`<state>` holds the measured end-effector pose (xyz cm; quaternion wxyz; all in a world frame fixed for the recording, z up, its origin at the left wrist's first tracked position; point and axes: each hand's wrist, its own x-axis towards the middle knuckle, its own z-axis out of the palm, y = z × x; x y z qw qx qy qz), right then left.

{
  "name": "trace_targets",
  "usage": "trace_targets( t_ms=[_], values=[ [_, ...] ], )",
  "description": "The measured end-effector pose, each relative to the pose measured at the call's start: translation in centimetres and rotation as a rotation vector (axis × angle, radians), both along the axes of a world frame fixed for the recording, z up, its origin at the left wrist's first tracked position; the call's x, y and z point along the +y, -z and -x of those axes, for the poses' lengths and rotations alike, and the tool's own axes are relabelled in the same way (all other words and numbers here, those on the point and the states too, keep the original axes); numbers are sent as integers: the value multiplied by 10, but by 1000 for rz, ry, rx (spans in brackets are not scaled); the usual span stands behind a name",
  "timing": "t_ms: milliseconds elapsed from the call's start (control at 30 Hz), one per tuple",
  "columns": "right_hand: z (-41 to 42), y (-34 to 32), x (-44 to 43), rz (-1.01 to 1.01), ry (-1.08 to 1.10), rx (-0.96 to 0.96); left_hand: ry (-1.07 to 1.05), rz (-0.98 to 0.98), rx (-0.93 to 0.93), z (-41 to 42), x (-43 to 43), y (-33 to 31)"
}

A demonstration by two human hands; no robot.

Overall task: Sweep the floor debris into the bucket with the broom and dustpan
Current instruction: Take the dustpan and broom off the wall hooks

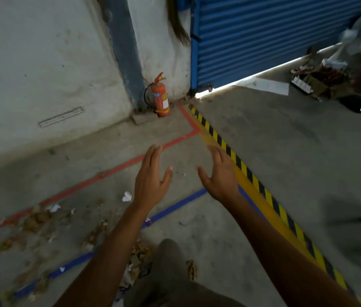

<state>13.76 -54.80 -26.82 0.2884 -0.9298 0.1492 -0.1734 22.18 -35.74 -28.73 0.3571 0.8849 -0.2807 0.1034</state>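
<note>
Both my arms reach forward over the concrete floor. My left hand (150,178) and my right hand (220,175) are held out with fingers straight and spread, palms facing each other, holding nothing. Dry leaves and paper scraps (35,220) lie scattered on the floor at lower left, between a red tape line and a blue tape line. A crumpled white paper (126,196) lies just left of my left wrist. More leaf debris (137,258) sits near my knee. No broom, dustpan or bucket shows in this view.
A red fire extinguisher (160,98) stands in the corner by a white wall. A blue roller shutter (263,36) is partly raised at the back right. Yellow-black hazard tape (252,180) runs diagonally. A pile of rubbish and a fan (330,72) sit at far right.
</note>
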Motion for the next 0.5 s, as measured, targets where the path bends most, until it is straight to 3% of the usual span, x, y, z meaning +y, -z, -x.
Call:
trace_targets(
  t_ms=[300, 500],
  values=[
    [-172, 66, -90, -43, 79, 57, 29, -33, 131, -179, -76, 78],
    [-294, 55, -157, -96, 158, 60, 118, -9, 160, -316, -139, 60]
  ],
)
